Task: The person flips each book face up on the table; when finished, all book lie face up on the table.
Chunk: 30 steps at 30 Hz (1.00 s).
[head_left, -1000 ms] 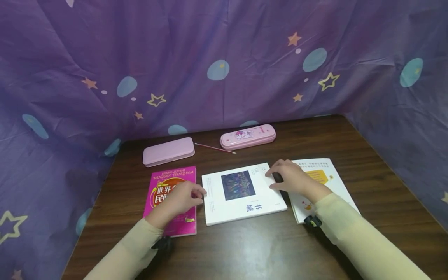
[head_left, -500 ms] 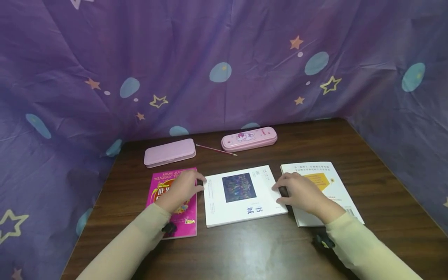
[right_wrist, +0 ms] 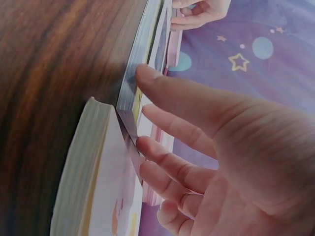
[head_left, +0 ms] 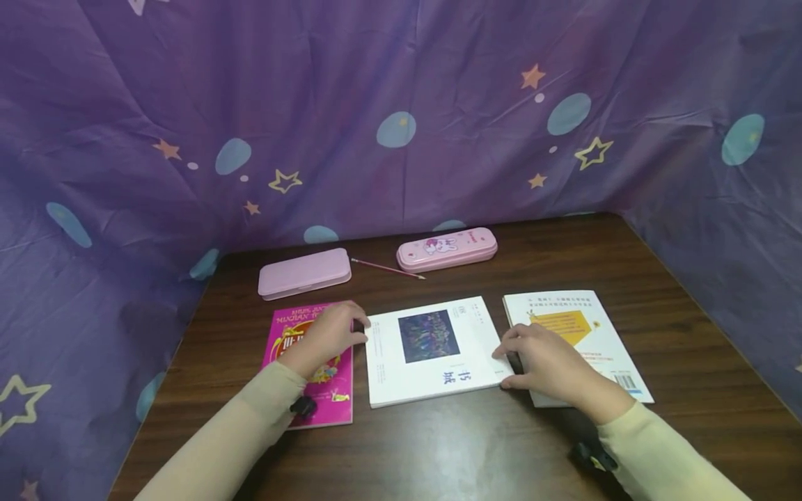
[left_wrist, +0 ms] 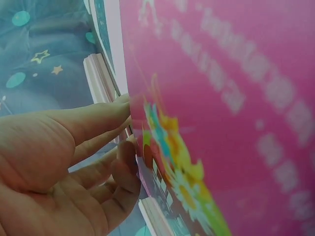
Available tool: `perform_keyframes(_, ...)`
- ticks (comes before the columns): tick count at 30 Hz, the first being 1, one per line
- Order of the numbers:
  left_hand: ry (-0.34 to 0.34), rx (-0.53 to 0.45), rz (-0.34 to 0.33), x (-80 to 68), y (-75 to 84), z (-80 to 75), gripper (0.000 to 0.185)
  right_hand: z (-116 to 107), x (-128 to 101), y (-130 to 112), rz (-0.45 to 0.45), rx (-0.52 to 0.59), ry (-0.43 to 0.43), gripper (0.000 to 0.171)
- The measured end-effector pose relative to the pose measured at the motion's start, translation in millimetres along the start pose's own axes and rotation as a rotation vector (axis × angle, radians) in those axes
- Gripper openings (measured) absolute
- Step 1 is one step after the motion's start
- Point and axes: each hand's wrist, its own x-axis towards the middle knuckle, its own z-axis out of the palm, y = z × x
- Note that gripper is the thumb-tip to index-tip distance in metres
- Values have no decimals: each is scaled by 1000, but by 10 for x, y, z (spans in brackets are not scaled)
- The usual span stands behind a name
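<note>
**A:** What are you seeing at the hands?

**B:** I am looking from the head camera. The white book point(head_left: 432, 350) is lying flat in the middle of the brown table point(head_left: 438, 445), between the pink book point(head_left: 311, 361) and the yellow-patch book point(head_left: 576, 341). Both hands are at its two side edges.

**A:** Is the left hand grasping it?

**B:** The left hand point(head_left: 326, 335) is resting over the pink book, and its fingertips are touching the left edge of the white book. In the left wrist view the fingers point(left_wrist: 98, 123) are lying nearly straight along the pink cover, only a little bent. I am reading this hand as released, pressing and not clenching.

**A:** And the right one?

**B:** The right hand point(head_left: 546, 362) is sitting in the gap between the white book and the yellow-patch book. In the right wrist view the thumb is pressing on the page edge of the white book point(right_wrist: 142, 64) and the other fingers point(right_wrist: 167, 162) are reaching along its side with a light bend. They are not closing round it, so this hand is also relaxed, only touching.

**A:** What else is lying there?

**B:** Behind the books I am seeing a plain pink case point(head_left: 303, 273), a thin pencil point(head_left: 387, 268) and a rabbit pencil case point(head_left: 447, 249), all well apart from the hands. A purple cloth point(head_left: 401, 104) with stars is hanging around the table.
</note>
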Motion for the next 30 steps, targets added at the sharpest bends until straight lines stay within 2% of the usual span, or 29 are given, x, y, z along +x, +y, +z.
perform_keyframes(5,-11,-13,-17,-6,-2,14,27,17,1,-11,-12,15,24,46)
perform_keyframes(10,-38,-12,-5,-44,-1,6,30,23,42,35,-24,22,35,46)
perform_keyframes(19,-112,-1,-44,-203,49,-56,28,-46,260,104,-20,59,4,44)
perform_keyframes(23,-124,45,-15,-278,66,-55,31,-59,342,142,-13,54,-2,39)
perform_keyframes(27,-121,109,45,-337,89,-44,33,-64,418,188,6,44,-2,35)
perform_keyframes(30,-120,116,82,-376,108,-35,30,-78,479,217,19,39,-4,33)
